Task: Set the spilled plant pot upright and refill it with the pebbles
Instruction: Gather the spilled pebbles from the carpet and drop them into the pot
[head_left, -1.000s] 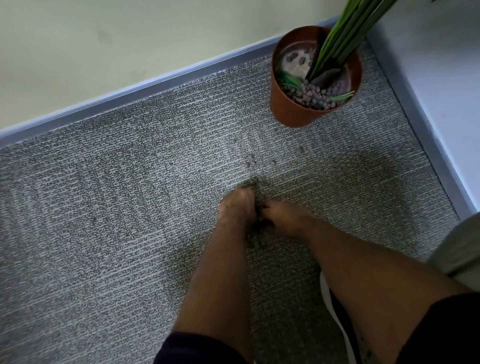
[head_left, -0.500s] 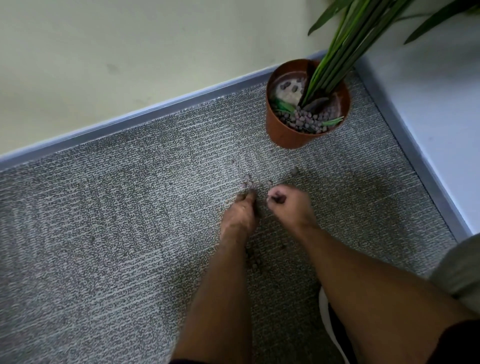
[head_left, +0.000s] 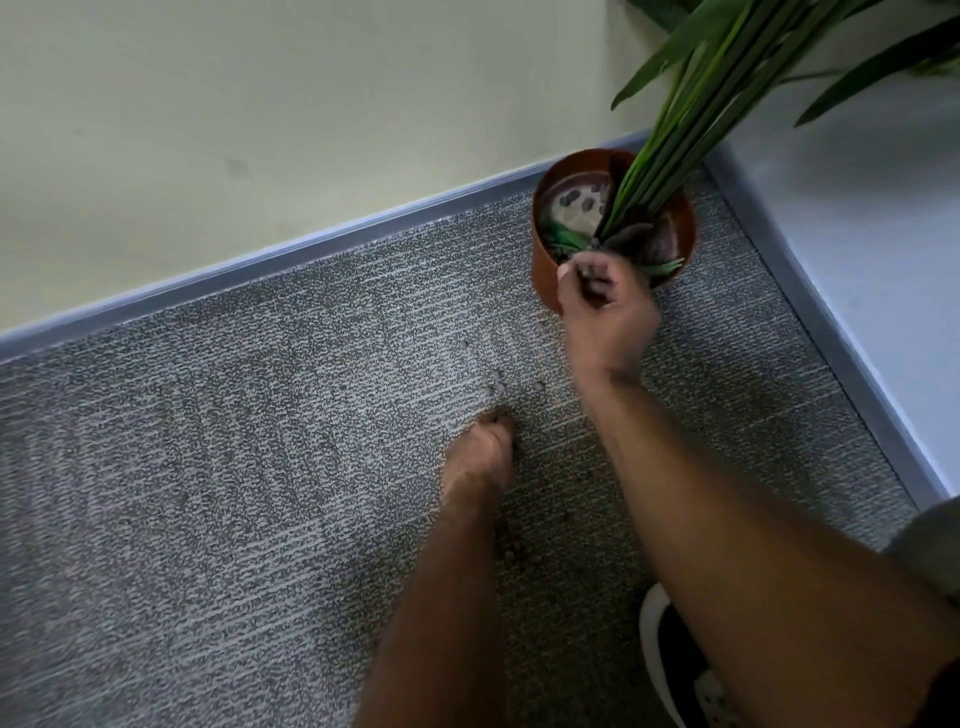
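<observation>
Since the earlier frames, the right hand (head_left: 608, 312) has lifted off the carpet (head_left: 234, 493) and now sits at the near rim of the plant pot (head_left: 545, 275), while the left hand (head_left: 480, 457) has stayed low on the carpet. Right hand: fingers curled, with small dark pebbles apparently held at the fingertips over the pot opening; motion blur limits certainty here. Left hand: fingers point away and down onto the carpet, tips touching it; whether they pinch anything cannot be told. Plant pot: orange-brown, upright, in the corner where the carpet meets the skirting strip (head_left: 311, 254). Green stems (head_left: 670, 140) rise from it and lean right. Several pebbles lie inside on a pale surface. Loose pebbles (head_left: 497, 382) remain scattered on the carpet between the left hand and the pot. More lie beside the left forearm. A black-and-white shoe (head_left: 670, 660) shows at the lower right.
</observation>
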